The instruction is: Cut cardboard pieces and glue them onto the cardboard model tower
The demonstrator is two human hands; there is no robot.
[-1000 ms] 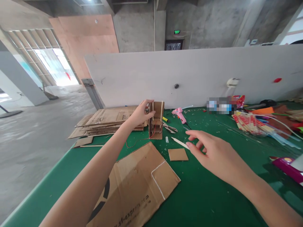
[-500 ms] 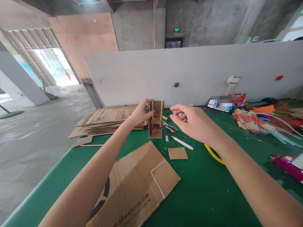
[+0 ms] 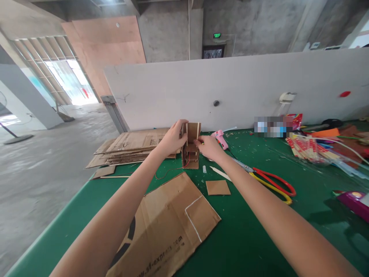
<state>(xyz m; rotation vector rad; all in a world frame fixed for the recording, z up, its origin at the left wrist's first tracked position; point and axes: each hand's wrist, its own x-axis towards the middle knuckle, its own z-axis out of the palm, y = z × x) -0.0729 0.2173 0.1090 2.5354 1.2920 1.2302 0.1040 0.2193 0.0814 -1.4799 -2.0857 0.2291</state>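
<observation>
A small upright cardboard structure (image 3: 191, 147) stands at the back of the green table, with thin wooden sticks up its front, inner shelves and a red wire trailing from it. My left hand (image 3: 174, 135) grips its left side, thumb at the front. From the right, my right hand (image 3: 211, 147) reaches its edge, fingertips closed against the right stick and shelf; whether they pinch anything small is hidden. A cream pen (image 3: 220, 172), its clear cap (image 3: 204, 169) and a small cardboard rectangle (image 3: 218, 187) lie just in front.
A large cardboard sheet (image 3: 170, 215) with a white drawn outline lies in front. Stacked flat cardboard (image 3: 135, 144) is at left. Behind my right forearm are red-and-yellow-handled scissors (image 3: 273, 184) and a pink glue gun (image 3: 220, 139). Packaged craft items (image 3: 308, 148) crowd the right; a white partition (image 3: 173, 92) stands behind.
My right hand has moved left and down to the structure's right side, uncovering the pink glue gun and the scissors. My left hand keeps its hold on the structure.
</observation>
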